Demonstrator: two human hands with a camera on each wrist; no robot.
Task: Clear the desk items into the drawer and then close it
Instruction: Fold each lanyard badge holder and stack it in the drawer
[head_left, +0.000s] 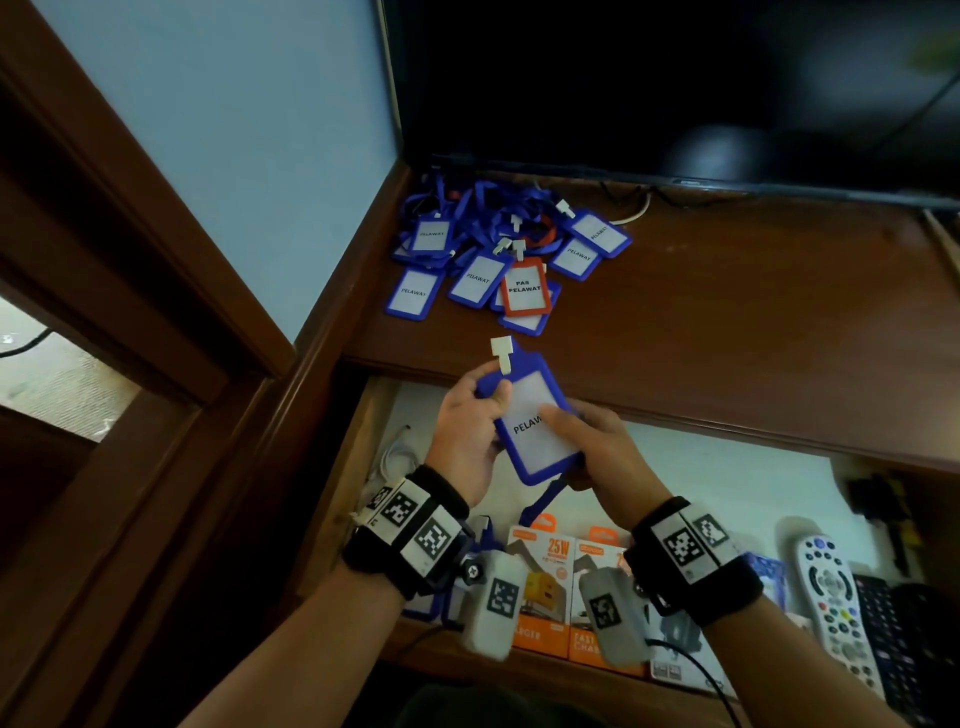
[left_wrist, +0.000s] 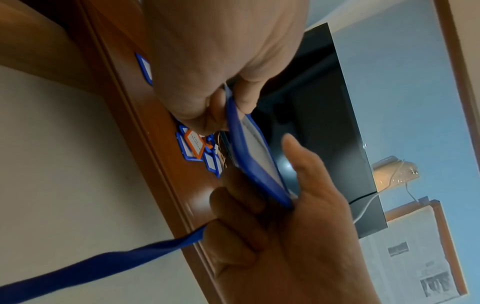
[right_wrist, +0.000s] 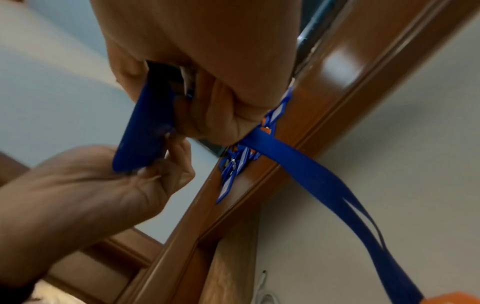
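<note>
Together, two hands (head_left: 470, 431) (head_left: 592, 447), one badge holder (head_left: 535, 415)

Two bare forearms reach forward side by side, each wrist wrapped in a black band carrying square black-and-white markers and a small grey camera unit slung beneath. The left hand (head_left: 467, 415) is raised with its palm turned inward, thumb and curled fingers pinching the upper left edge of a blue badge holder (head_left: 535, 415). The right hand (head_left: 592, 447) sits just beside it, slightly lower, thumb laid across the holder's face and fingers curled behind its lower right edge. Both grips meet on the same holder, the hands nearly touching.
</note>
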